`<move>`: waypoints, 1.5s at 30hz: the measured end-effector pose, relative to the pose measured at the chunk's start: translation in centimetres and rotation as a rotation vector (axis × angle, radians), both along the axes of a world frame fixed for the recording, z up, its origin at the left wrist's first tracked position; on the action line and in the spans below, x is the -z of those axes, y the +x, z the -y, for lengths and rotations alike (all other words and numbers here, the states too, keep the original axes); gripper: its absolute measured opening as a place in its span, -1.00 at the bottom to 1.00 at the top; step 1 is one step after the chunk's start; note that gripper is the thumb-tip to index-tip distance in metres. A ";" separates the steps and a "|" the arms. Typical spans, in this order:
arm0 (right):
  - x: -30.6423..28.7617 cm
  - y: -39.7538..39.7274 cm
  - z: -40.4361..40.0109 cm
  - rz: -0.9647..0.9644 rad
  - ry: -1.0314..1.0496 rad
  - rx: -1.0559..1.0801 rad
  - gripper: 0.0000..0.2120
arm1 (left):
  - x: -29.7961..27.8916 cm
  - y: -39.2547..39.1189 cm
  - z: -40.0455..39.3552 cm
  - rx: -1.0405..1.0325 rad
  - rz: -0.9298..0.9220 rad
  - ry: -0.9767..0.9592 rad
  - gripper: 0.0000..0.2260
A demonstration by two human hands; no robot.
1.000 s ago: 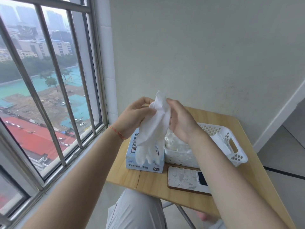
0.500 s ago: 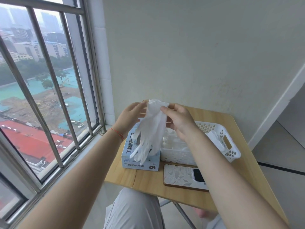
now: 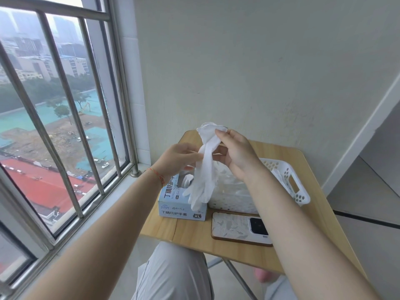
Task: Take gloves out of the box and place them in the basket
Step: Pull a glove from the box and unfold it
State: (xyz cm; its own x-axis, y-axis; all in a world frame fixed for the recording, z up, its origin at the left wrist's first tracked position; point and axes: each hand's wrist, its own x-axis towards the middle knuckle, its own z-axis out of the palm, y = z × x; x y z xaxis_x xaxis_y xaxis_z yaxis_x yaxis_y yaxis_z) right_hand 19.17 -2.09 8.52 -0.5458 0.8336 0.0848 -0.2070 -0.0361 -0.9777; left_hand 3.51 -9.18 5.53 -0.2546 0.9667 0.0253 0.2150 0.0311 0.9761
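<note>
The right hand (image 3: 236,154) has lifted the glove (image 3: 205,167) by its cuff, pinched at the top, while the left hand (image 3: 179,159) has slid down to pinch mid-length — so it hangs straighter than a moment ago. It dangles above the box (image 3: 173,204), left of the basket (image 3: 290,180); placing likely comes next.

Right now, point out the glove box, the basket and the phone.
glove box (image 3: 180,207): head view, front panel.
basket (image 3: 287,180): head view, right rim by the handle.
phone (image 3: 232,227): head view, patterned back.
</note>
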 end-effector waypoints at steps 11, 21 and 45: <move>1.2 4.0 -0.4 0.443 0.048 -0.550 -0.29 | -3.8 -0.5 2.2 0.088 0.174 0.032 -0.93; 0.7 2.7 -0.6 0.256 0.020 -0.031 -0.91 | -1.1 -1.5 1.4 -0.159 0.060 -0.022 -0.92; 2.6 0.9 -3.9 0.726 0.338 0.370 -0.90 | 3.3 -3.5 -0.4 -0.097 0.117 -0.268 -0.81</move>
